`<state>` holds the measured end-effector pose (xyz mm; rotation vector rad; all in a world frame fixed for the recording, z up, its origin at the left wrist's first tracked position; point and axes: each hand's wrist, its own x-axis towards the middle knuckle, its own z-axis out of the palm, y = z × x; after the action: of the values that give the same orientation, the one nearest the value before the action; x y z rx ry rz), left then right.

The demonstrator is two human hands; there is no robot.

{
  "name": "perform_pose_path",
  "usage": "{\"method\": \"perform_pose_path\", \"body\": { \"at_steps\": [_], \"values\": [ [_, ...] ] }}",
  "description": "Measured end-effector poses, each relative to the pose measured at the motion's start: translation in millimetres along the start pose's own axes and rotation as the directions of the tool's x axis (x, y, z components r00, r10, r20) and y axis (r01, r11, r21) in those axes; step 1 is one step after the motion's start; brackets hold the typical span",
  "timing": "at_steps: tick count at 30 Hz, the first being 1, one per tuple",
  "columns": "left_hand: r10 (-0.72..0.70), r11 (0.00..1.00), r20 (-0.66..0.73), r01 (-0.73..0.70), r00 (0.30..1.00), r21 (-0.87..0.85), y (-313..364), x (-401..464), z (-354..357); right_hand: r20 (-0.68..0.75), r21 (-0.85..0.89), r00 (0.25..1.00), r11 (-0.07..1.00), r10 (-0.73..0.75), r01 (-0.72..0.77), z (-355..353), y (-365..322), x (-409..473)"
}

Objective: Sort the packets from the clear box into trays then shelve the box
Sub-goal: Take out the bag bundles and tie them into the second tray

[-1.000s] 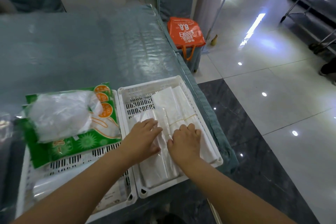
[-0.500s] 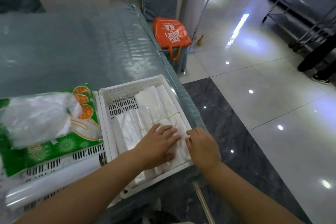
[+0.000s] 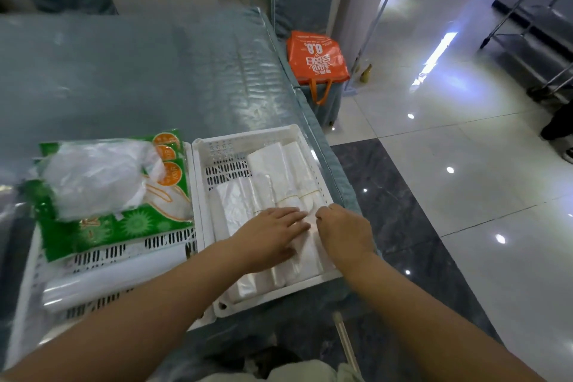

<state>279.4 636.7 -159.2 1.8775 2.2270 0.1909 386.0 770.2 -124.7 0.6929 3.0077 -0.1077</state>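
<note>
My left hand (image 3: pixel 269 234) lies flat, fingers straight, pressing down on the clear plastic packets (image 3: pixel 248 211) in the right-hand white tray (image 3: pixel 229 146). My right hand (image 3: pixel 344 231) is at the tray's right rim, fingers curled down over the banded white bundle (image 3: pixel 294 177) there; whether that grip actually has hold of the bundle I can't tell, the fingertips are tucked out of sight. The packets lie lengthwise, side by side, filling the tray's right and near part. Just beside it on the left sits the second white tray (image 3: pixel 28 288), carrying green printed packets (image 3: pixel 124 223) with a crumpled clear bag (image 3: pixel 93 177) on top and a clear roll (image 3: pixel 114 276) at the near end. Both trays rest on the plastic-covered worktop (image 3: pixel 139 71). An orange bag (image 3: pixel 314 56) sits beyond the worktop's far right corner.
</note>
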Motion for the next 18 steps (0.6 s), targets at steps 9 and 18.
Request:
{"method": "perform_pose_path", "body": {
  "at_steps": [9, 18],
  "values": [
    [-0.464, 0.874, -0.276, 0.486, 0.842, 0.012, -31, -146, -72, -0.225, 0.233, 0.945, 0.929, -0.237, 0.289, -17, -114, 41],
    [-0.637, 0.625, -0.527, 0.777, 0.563, 0.075, -43, -335, -178, -0.515, 0.245, 0.672, 0.661, -0.532, 0.710, -84, -291, 38]
  ]
}}
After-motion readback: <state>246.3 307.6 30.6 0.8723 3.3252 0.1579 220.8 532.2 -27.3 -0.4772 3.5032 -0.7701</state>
